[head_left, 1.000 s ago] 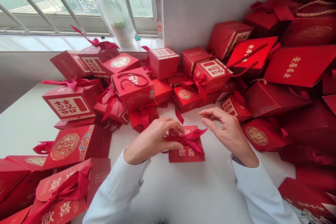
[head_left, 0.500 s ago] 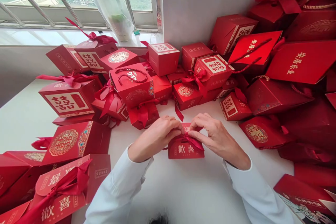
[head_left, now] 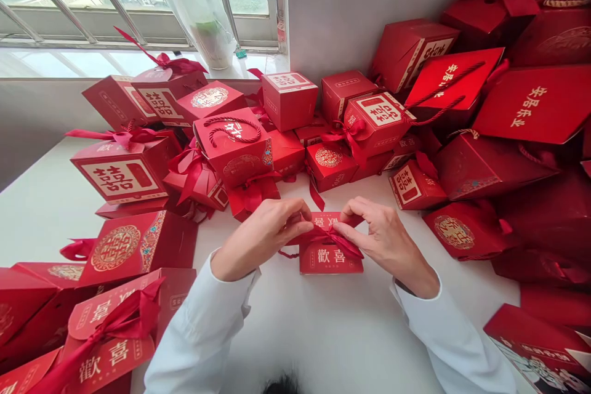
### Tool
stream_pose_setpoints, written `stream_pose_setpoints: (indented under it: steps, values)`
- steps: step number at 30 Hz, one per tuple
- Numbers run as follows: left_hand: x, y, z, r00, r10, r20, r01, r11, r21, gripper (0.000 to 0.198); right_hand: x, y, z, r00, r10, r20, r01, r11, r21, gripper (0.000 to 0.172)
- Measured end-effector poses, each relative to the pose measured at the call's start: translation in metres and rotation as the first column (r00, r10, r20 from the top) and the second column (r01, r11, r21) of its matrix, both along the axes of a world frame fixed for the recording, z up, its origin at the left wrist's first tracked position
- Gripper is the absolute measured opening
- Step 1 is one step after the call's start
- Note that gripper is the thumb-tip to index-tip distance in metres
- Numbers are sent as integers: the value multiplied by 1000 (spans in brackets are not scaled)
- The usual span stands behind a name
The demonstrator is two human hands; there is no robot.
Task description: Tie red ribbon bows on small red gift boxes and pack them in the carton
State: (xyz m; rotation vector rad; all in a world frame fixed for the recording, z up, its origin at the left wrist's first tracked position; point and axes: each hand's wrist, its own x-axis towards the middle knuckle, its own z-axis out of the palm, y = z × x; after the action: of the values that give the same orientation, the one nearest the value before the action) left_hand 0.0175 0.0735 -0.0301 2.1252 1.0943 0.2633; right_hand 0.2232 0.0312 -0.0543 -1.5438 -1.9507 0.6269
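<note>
In front of me on the white table stands a small red gift box (head_left: 331,263) with pale characters on its sloping side. A dark red ribbon (head_left: 345,246) is tied across its top in a bow. At the left of the box, my left hand (head_left: 272,226) pinches one part of the ribbon between thumb and fingertips. My right hand (head_left: 381,237) pinches the ribbon near the knot from the other side. The fingers partly cover the top of the box. A short cord end shows at the box's left edge.
Red gift boxes with ribbons crowd the table's back, such as a box with a rope handle (head_left: 233,144). More stand at left, including a ribboned box (head_left: 111,326), and a tall pile of red boxes (head_left: 517,104) rises at right. A wrapped vase (head_left: 207,31) stands on the windowsill.
My left hand has moved left, away from the knot, drawing the ribbon out sideways. My right hand keeps its pinch near the knot. The view has shifted slightly.
</note>
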Motion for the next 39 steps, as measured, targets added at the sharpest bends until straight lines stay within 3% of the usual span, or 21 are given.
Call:
stream_pose_setpoints:
  steps: [5, 9, 17, 24, 29, 33, 39]
  values:
    - [-12, 1, 3, 997, -73, 15, 74, 993, -89, 15, 0, 0, 0, 996, -30, -87, 26, 999, -46, 2]
    - [-10, 2, 3, 1000, -23, 7, 23, 999, -22, 11, -1, 0, -1, 998, -51, -48, 48, 997, -66, 11]
    - [-4, 5, 0, 990, 74, 124, -65, 995, -75, 18, 1, 0, -4, 999, -47, -19, 46, 998, -46, 16]
    - [-4, 7, 7, 979, -40, 202, 73, 985, -157, 21, 4, -2, 0, 999, -31, -35, 30, 999, -31, 17]
    - [-10, 9, 10, 982, -110, 151, 134, 979, -156, 21, 5, -2, 0, 998, -53, -16, 52, 998, -45, 17]
    - [-8, 8, 4, 990, -34, 140, 57, 985, -164, 21, 8, 0, -4, 996, -86, 28, 86, 996, 13, 19]
    - [10, 3, -7, 970, 159, 186, -144, 985, -93, 17, 12, 0, 0, 966, -222, 136, 180, 947, 268, 22]
